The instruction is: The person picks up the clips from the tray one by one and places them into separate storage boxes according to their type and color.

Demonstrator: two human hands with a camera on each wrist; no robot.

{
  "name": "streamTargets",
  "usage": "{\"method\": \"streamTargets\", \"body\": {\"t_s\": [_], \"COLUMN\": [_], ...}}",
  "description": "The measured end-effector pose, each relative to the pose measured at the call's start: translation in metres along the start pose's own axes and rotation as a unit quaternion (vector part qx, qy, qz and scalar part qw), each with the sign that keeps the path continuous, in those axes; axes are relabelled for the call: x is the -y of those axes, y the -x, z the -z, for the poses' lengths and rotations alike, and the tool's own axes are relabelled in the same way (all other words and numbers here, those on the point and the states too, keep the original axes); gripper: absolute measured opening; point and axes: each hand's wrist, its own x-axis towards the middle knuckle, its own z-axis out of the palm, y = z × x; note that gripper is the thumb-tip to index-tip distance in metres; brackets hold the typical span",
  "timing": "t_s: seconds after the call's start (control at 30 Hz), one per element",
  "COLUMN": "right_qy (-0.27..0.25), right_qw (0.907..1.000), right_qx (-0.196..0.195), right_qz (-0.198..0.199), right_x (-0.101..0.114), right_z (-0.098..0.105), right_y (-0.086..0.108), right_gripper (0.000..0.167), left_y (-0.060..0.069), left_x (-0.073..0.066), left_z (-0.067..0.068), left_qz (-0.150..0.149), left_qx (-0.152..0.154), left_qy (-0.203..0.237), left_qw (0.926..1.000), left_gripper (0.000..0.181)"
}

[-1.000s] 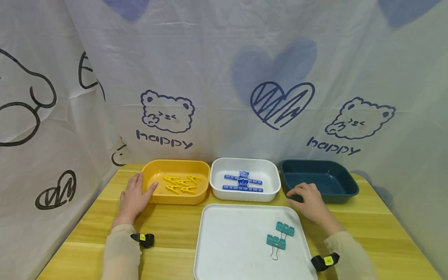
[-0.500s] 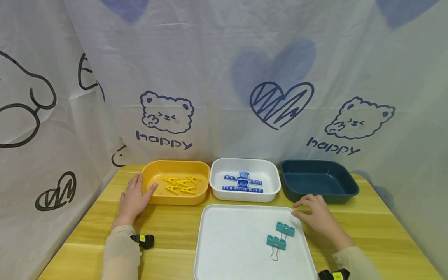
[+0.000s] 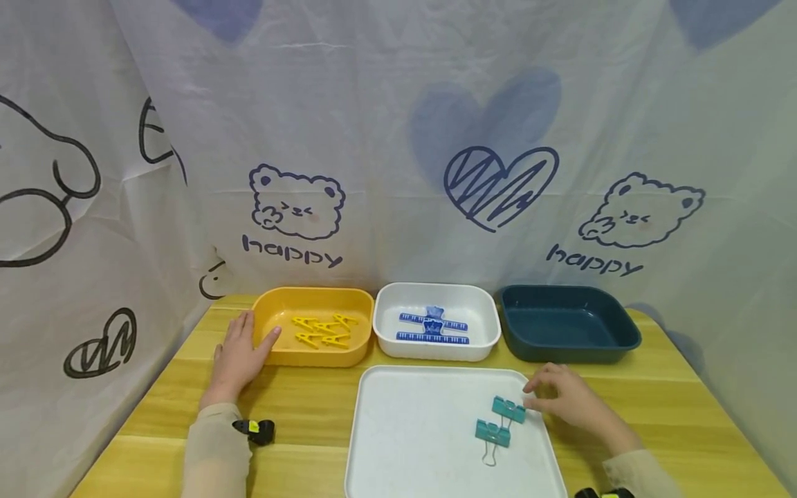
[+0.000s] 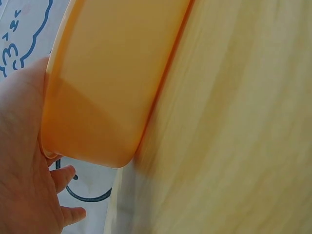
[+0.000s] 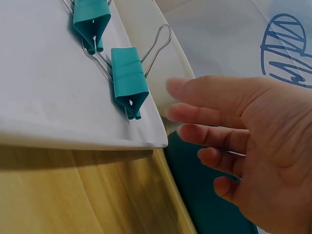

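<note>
My right hand (image 3: pixel 575 401) hovers at the right edge of a white tray (image 3: pixel 411 429), its fingers loosely bent around nothing. Just left of its fingertips lies a teal binder clip (image 3: pixel 508 409); a second teal binder clip (image 3: pixel 492 434) lies nearer me on the tray. In the right wrist view, a gap separates the fingertips from the nearer binder clip (image 5: pixel 128 75). My left hand (image 3: pixel 239 356) rests against the left end of a yellow bin (image 3: pixel 320 357), thumb at the rim and straight fingers along the outside. The left wrist view shows the bin's wall (image 4: pixel 107 83) beside that hand.
Several yellow clips (image 3: pixel 324 326) lie in the yellow bin. A white bin (image 3: pixel 436 351) in the middle holds blue clips (image 3: pixel 432 329) with piano-key bars. A dark teal bin (image 3: pixel 569 325) stands at right. A printed curtain (image 3: pixel 386 138) hangs behind the wooden table (image 3: pixel 299 429).
My right hand has moved from the dark teal bin's front left corner toward me, to beside the teal binder clips. The left hand has stayed at the yellow bin.
</note>
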Motion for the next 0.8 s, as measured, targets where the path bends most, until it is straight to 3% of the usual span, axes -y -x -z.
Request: {"method": "streamTargets", "body": {"t_s": [0.13, 0.3, 0.57, 0.8], "right_qy": [-0.005, -0.005, 0.021, 0.030], "right_qw": [0.9995, 0.9989, 0.9992, 0.9991], "right_qx": [0.024, 0.047, 0.013, 0.007], "right_qz": [0.021, 0.002, 0.032, 0.029], "right_x": [0.000, 0.002, 0.000, 0.001], "right_z": [0.000, -0.001, -0.008, -0.012], "right_y": [0.002, 0.003, 0.003, 0.001], "right_gripper": [0.017, 0.020, 0.022, 0.023], "left_y": [-0.001, -0.001, 0.000, 0.001], "left_x": [0.001, 0.002, 0.001, 0.000], "left_z": [0.000, -0.001, -0.001, 0.000], "left_qz": [0.000, -0.001, 0.001, -0.003], "left_qx": [0.002, 0.000, 0.001, -0.001], "left_qy": [-0.002, -0.008, -0.012, -0.017], "left_qw": [1.0000, 1.0000, 0.9999, 0.9999], "left_gripper": [0.097, 0.097, 0.098, 0.097]}}
